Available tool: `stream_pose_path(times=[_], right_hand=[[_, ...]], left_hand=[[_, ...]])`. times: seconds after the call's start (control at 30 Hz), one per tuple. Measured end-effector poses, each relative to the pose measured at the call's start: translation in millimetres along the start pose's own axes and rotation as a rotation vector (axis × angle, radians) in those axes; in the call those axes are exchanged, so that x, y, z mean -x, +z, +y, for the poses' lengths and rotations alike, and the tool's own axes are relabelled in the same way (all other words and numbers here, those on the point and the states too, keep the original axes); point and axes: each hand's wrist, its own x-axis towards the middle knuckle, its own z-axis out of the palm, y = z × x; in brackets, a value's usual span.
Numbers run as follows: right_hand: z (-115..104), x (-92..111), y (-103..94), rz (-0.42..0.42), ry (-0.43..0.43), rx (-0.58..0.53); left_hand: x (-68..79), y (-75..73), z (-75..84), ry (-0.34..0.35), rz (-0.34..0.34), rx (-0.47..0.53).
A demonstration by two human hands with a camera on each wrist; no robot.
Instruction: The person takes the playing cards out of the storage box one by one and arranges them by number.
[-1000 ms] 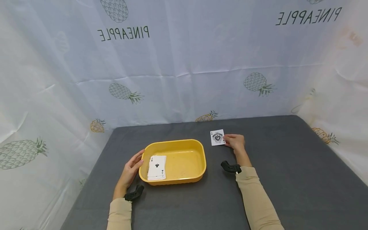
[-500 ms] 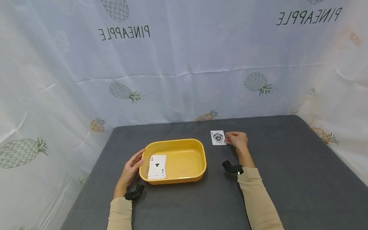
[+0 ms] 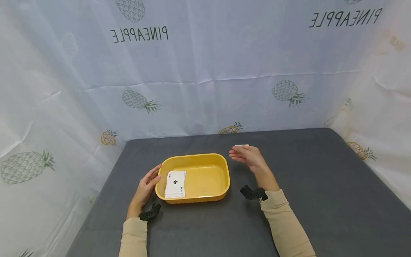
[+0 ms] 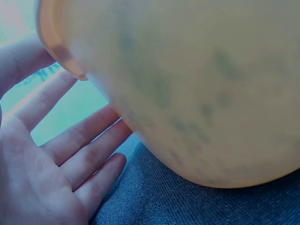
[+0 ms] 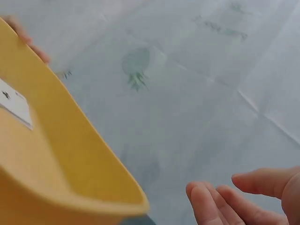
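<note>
My left hand rests against the left end of a yellow plastic basin. In the left wrist view its fingers lie fairly straight, touching the basin's outside wall. Several white playing cards lie stacked at the basin's left side, an ace of clubs on top. Right of the basin, my right hand hovers over the table with nothing visible in its grasp. In the right wrist view, its thumb stands apart from the fingers. Only the far edge of a single playing card shows behind that hand.
A dark grey cloth covers the table. Behind it hangs a white curtain printed with pineapples. Black wrist cameras sit on both wrists.
My right hand has let go of the single card's right edge and moved left, so it now hides most of that card. The left hand and basin hold almost the same place.
</note>
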Motion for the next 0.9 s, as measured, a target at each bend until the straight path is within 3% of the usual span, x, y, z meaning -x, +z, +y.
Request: stream_pose_path(times=[0.3, 0.53, 0.9], right_hand=[[3, 17, 34.6, -0.217, -0.009, -0.031], [11, 26, 67.2, -0.259, -0.001, 0.011], [39, 29, 123.9, -0.298, 0.044, 0.225]], left_hand=[[-0.1, -1.9, -1.3, 0.022, -0.022, 0.010], [1.6, -0.9, -0.6, 0.004, -0.013, -0.002], [1.1, -1.6, 0.9, 0.015, -0.012, 0.011]])
